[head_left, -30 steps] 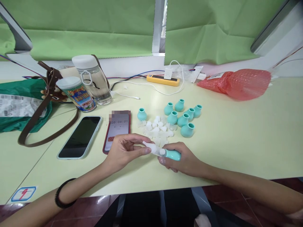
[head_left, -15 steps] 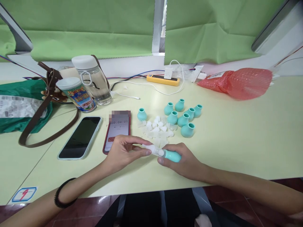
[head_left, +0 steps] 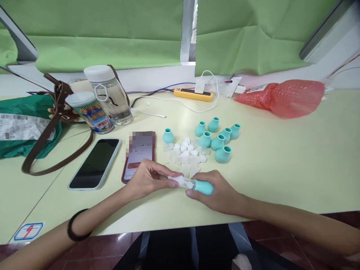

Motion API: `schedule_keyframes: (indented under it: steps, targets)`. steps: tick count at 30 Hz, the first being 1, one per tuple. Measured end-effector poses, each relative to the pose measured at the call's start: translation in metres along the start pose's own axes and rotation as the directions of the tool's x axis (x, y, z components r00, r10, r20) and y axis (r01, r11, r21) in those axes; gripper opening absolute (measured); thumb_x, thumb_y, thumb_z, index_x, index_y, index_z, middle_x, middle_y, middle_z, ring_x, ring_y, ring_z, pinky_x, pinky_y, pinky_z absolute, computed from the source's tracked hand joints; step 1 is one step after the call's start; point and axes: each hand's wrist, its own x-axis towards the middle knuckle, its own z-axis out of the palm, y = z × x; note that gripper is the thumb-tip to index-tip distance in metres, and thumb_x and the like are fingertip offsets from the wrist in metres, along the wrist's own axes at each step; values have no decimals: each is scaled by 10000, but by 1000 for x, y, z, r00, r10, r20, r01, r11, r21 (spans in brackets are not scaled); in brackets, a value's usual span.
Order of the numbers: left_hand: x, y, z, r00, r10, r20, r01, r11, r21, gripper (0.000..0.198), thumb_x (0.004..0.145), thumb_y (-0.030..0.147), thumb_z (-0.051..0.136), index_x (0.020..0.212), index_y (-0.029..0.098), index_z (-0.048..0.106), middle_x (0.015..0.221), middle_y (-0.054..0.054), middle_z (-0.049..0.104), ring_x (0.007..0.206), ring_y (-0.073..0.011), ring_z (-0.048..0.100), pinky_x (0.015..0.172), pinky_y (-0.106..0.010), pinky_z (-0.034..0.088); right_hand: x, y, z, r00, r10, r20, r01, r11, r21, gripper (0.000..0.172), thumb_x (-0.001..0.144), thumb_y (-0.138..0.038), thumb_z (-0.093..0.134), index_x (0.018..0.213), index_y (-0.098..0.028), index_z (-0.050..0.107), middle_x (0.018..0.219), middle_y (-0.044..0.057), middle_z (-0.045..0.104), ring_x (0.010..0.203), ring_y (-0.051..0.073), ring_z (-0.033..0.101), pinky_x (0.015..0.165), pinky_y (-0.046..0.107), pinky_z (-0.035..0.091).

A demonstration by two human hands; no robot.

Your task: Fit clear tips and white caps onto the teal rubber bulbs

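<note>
My right hand (head_left: 216,191) is closed around a teal rubber bulb (head_left: 204,186) lying on its side near the table's front edge. My left hand (head_left: 146,177) pinches a small clear plastic tip (head_left: 180,181) whose end meets the bulb's neck. Just behind my hands lies a pile of several clear plastic tips (head_left: 188,153). Several loose teal bulbs (head_left: 216,140) stand upright beyond the pile, and one teal bulb (head_left: 168,135) stands apart to the left.
A red-cased phone (head_left: 139,153) showing a timer and a black-screened phone (head_left: 95,163) lie left of my hands. Further left are a printed can (head_left: 91,112), a clear bottle (head_left: 111,95), a brown strap and a green bag (head_left: 25,123). A yellow power strip (head_left: 193,95) and a red plastic bag (head_left: 284,98) lie at the back.
Both hands have sunk slightly toward the table's front edge and drawn closer, so the clear tip now sits nearer the bulb's neck. The timer reading has advanced.
</note>
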Motion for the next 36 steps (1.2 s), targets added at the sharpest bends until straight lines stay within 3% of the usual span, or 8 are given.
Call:
schedule_keyframes:
  steps: [26,34,36]
  targets:
    - [-1,1,1,999,30,18,-31,997,65,119,566,138,702,681,163,682,801,-32,694,810,-211,639,692,-249,554,0,2,2,999,-41,-5,41,998,-50,275,724,-405,517,612,-154,523,533,-16,479,494,77,408,481,201,330]
    - [-5,11,0,991,131,21,-131,991,35,214,565,139,708,770,196,689,827,-28,694,778,-205,649,706,-278,548,0,-8,-4,992,-126,19,123,985,123,215,731,-370,527,788,-164,547,668,-8,533,588,86,457,558,199,378]
    - [-6,11,1,981,186,52,-186,982,11,345,512,172,747,846,211,673,863,-32,689,829,-218,634,731,-295,532,-2,-12,-9,984,-179,20,173,971,162,202,740,-350,524,837,-173,540,699,-10,536,604,85,462,568,198,382]
